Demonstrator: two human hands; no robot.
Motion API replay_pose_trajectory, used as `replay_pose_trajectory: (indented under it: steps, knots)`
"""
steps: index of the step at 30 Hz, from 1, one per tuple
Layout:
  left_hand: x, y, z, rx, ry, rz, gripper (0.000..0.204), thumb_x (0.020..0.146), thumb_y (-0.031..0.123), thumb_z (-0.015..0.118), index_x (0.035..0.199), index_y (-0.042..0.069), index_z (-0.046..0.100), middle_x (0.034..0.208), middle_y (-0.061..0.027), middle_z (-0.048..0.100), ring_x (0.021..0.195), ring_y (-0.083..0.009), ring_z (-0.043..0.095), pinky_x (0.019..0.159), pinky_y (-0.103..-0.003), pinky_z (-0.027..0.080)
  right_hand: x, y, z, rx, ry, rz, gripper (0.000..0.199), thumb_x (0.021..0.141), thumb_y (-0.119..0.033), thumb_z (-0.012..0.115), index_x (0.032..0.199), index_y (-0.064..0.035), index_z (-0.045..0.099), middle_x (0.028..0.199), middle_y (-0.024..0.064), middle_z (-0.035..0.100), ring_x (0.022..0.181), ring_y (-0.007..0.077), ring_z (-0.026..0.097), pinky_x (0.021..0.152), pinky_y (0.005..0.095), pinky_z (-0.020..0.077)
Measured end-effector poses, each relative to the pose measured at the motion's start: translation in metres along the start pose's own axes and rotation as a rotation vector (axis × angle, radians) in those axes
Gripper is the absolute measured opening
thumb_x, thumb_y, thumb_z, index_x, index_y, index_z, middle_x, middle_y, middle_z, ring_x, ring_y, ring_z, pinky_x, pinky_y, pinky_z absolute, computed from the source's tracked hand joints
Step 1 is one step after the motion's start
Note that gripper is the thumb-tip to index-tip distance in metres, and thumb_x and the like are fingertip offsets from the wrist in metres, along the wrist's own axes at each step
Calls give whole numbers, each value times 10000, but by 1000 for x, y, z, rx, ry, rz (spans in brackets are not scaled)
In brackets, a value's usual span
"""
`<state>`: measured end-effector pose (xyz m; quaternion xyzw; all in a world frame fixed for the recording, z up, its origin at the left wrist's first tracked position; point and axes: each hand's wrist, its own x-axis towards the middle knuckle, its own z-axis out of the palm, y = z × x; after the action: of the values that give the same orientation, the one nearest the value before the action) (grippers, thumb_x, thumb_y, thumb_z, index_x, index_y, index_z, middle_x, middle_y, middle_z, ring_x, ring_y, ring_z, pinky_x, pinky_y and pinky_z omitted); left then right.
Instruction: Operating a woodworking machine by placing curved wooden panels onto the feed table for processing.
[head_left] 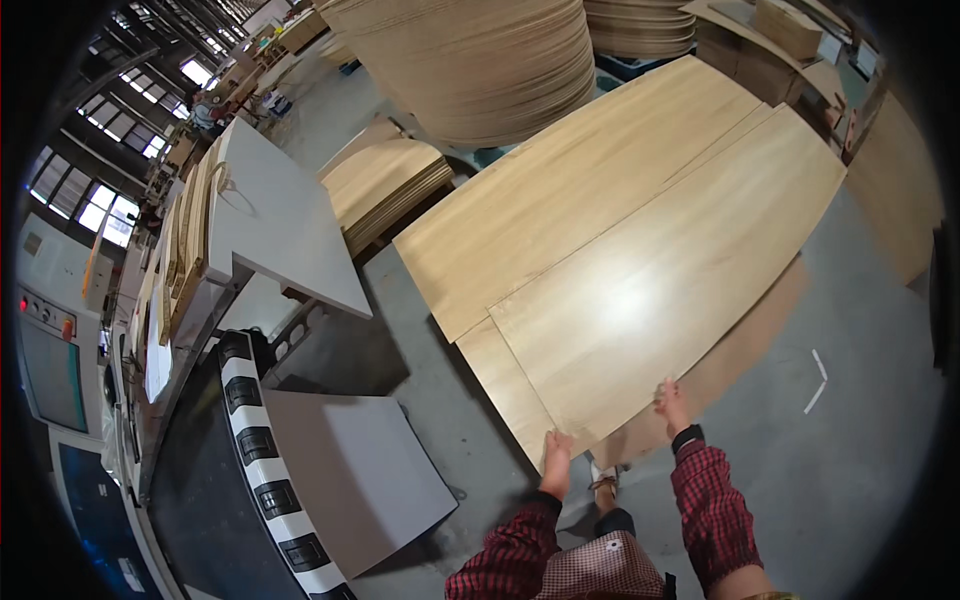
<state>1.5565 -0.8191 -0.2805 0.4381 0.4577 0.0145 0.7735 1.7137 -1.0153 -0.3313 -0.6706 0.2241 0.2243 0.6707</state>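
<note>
A large thin plywood sheet [640, 280] with a glossy pale face lies slightly askew over another wooden sheet [570, 185] of similar colour. At the near left corner of the upper sheet, my left hand [557, 462] is closed on its edge. Farther right along the same near edge, my right hand [676, 408] also grips the sheet, its fingertips at the rim. Both forearms wear red and black checked sleeves. What supports the sheets underneath is mostly hidden.
Tall round stacks of thin boards [480, 75] stand behind the sheets. A lower board stack [390, 190] sits beside a grey-topped table [285, 225]. At left is a machine with a black and white striped edge [262, 470]; a grey panel [350, 470] lies beside it.
</note>
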Motion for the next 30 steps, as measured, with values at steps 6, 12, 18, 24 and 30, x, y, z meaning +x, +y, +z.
replay_pose_trajectory:
  steps: [6,12,18,24,30]
  knots:
    - [-25,-28,-7,78,-186,-154,561,851,239,460,1283,-42,239,1220,-135,421,1152,-203,375,962,-308,273,27,-7,-26,129,66,115,399,850,-318,505,1125,-49,400,1038,72,518,881,180,531,673,330,447]
    - [-29,4,2,88,-170,-371,350,858,238,471,1113,0,496,1051,-108,541,949,-213,530,780,-292,427,-18,-14,-46,203,100,155,317,870,-271,484,1115,-80,423,940,30,562,746,134,548,531,255,415]
    - [-62,27,-14,-102,-99,-202,233,812,96,528,1013,-19,507,989,-86,572,854,-197,573,756,-300,460,-83,-22,-29,254,-73,151,254,857,-338,505,996,-127,481,755,-45,550,612,75,498,469,200,336]
    - [-150,81,-45,12,-36,46,251,809,79,545,1036,-14,494,971,-78,588,863,-150,569,741,-291,471,-183,-92,-21,298,-279,153,225,876,-324,466,945,-110,479,830,24,563,724,152,562,597,282,442]
    - [-243,145,-92,-89,90,119,124,787,71,596,827,1,502,826,-50,592,758,-91,540,677,-227,423,-226,-126,-69,-487,-689,47,292,824,-228,538,989,-4,448,860,106,580,655,223,571,592,320,467]
